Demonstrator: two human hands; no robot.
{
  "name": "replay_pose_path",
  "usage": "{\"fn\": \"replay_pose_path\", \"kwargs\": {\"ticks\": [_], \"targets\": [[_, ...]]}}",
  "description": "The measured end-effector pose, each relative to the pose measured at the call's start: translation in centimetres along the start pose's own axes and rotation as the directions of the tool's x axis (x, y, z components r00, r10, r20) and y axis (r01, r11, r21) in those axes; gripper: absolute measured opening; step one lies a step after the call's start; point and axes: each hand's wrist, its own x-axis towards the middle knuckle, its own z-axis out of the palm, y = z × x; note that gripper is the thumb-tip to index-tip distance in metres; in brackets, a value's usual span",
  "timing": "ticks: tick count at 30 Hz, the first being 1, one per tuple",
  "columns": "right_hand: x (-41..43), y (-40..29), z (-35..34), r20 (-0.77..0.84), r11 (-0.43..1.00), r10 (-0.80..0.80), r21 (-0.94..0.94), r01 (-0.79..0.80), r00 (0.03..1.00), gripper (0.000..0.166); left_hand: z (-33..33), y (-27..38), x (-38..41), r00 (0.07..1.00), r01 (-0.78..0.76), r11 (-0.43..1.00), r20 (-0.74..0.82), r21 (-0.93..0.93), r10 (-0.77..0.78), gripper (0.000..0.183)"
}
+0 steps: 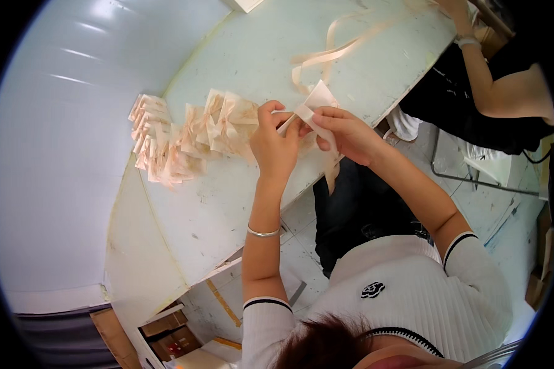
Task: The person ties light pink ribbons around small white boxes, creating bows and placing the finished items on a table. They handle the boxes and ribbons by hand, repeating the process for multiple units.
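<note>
Both of my hands meet over the table's near edge around a small pale card or packet (pixel 322 96), one corner of which points away from me. A cream ribbon (pixel 325 131) crosses it, and its loose end hangs down past the table edge. My right hand (pixel 351 133) pinches this ribbon between thumb and fingers. At the packet's left side, my left hand (pixel 275 143) grips with its thumb and fingers, the index finger raised and bent. My fingers hide much of the packet's lower part.
Left of my hands, several ribbon-tied packets (pixel 217 122) lie overlapped in a row on the white table (pixel 221 198). Loose peach ribbon (pixel 332 55) curls beyond my hands. Another person's arm (pixel 484 83) rests at the table's right end. A wall (pixel 64 161) borders the far left.
</note>
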Motion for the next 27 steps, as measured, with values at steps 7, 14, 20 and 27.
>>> {"fn": "replay_pose_path", "kwargs": {"ticks": [7, 14, 20, 27], "targets": [[0.1, -1.1, -1.2, 0.133, 0.499, -0.402, -0.798, 0.339, 0.906, 0.009, -0.6, -0.3, 0.6, 0.960, -0.247, 0.967, 0.146, 0.058, 0.237, 0.005], [-0.1, -1.1, 0.0, 0.345, 0.123, -0.556, -0.865, 0.486, 0.756, 0.009, -0.1, -0.1, 0.3, 0.966, -0.256, 0.967, 0.048, 0.002, 0.256, 0.006], [-1.2, -0.4, 0.0, 0.420, 0.068, -0.433, -0.867, 0.493, 0.798, 0.012, 0.7, -0.3, -0.1, 0.985, -0.172, 0.985, -0.015, 0.028, 0.172, 0.011], [-1.9, -2.1, -2.1, 0.321, 0.123, -0.254, -0.925, 0.360, 0.912, 0.023, 0.7, -0.8, -0.1, 0.967, -0.253, 0.966, -0.017, 0.059, 0.255, 0.003]]}}
